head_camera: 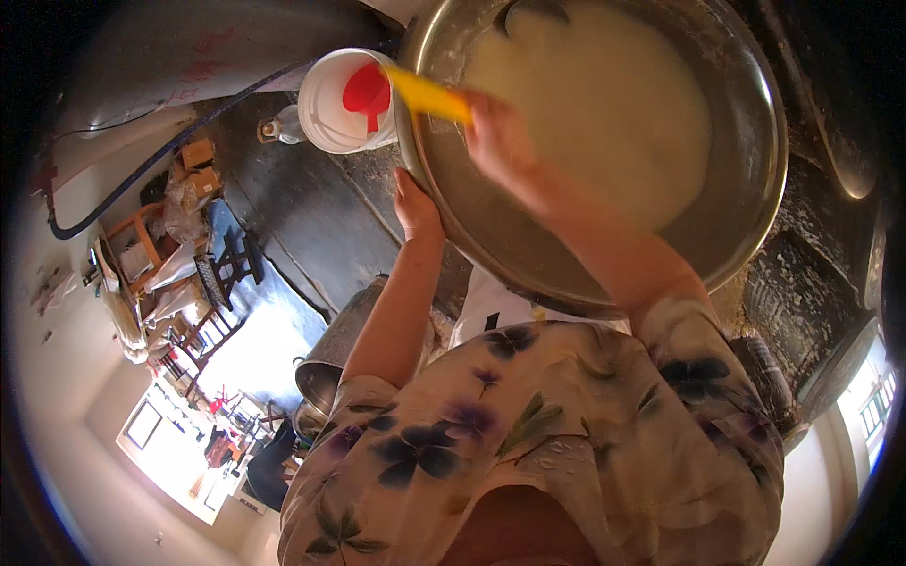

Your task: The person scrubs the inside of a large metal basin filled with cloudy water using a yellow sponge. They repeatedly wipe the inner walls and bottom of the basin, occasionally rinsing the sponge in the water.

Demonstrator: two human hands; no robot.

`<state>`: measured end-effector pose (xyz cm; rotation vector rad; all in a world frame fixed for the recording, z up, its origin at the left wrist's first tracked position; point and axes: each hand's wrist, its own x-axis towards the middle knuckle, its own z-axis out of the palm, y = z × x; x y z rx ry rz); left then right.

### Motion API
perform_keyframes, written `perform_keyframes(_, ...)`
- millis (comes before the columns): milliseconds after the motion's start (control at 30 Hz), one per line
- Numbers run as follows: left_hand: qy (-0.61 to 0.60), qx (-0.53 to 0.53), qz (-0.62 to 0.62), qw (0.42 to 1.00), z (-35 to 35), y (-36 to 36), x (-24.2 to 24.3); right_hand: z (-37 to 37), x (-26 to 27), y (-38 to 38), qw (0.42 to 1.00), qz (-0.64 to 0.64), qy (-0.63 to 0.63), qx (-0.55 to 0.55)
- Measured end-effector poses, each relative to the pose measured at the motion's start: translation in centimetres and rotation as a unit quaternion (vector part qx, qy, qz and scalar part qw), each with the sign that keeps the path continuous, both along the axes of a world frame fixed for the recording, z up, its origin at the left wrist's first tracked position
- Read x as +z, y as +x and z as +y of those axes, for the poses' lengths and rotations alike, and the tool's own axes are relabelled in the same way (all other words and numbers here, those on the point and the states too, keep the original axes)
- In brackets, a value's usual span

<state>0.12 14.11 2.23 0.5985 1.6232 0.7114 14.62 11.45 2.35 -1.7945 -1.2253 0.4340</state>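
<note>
A large round metal basin (495, 262) holds a pale, cloudy liquid (601, 127). My right hand (502, 138) grips a yellow tool (428, 95), blurred, whose far end reaches over the basin's left rim towards a white plastic bucket (308, 106). Whether that end touches the bucket cannot be told. Inside the bucket lies a red plastic scoop or ladle (367, 92). My left hand (416, 206) rests against the outside of the basin's lower left rim, fingers stretched along it. A dark curved thing (531, 13) shows at the basin's top edge.
A dark hose (170, 148) curves across the upper left. Below my left forearm lies a metal pot (347, 343). Wooden chairs (145, 244) and cardboard boxes (198, 153) are piled at the left wall. A dark, crusted surface (800, 304) lies right of the basin.
</note>
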Motion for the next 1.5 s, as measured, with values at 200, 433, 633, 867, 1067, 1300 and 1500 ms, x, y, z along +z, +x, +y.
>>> perform_keyframes(200, -0.095, 0.069, -0.380, 0.918, 0.1, -1.3, -1.0, -5.0, 2.6, -1.6, 0.980, -0.017, -0.078, 0.184)
perform_keyframes(433, 0.000, -0.036, -0.101, 0.994, 0.0, -0.3, -0.2, 2.8, 3.5, 0.9, 0.997, -0.028, -0.069, -0.001)
perform_keyframes(633, -0.027, -0.023, -0.133, 0.991, 0.3, -0.5, -0.4, -3.2, 3.3, -0.1, 0.983, -0.002, -0.106, 0.151)
perform_keyframes(867, -0.044, -0.037, -0.213, 0.975, 0.5, -0.7, -0.3, -13.9, 0.6, -0.4, 0.924, 0.211, -0.233, 0.218)
perform_keyframes(1067, -0.040, 0.000, -0.118, 0.992, 0.1, 0.8, 1.9, -10.1, -2.2, 0.3, 0.895, 0.303, -0.219, 0.243)
perform_keyframes(1300, -0.039, -0.018, -0.129, 0.991, 0.1, 0.7, 1.8, -12.5, -0.6, 2.4, 0.879, 0.202, -0.234, 0.363)
perform_keyframes(1500, -0.020, -0.026, -0.086, 0.996, 0.4, 0.1, 0.8, -6.3, -0.3, 2.0, 0.891, 0.321, -0.194, 0.257)
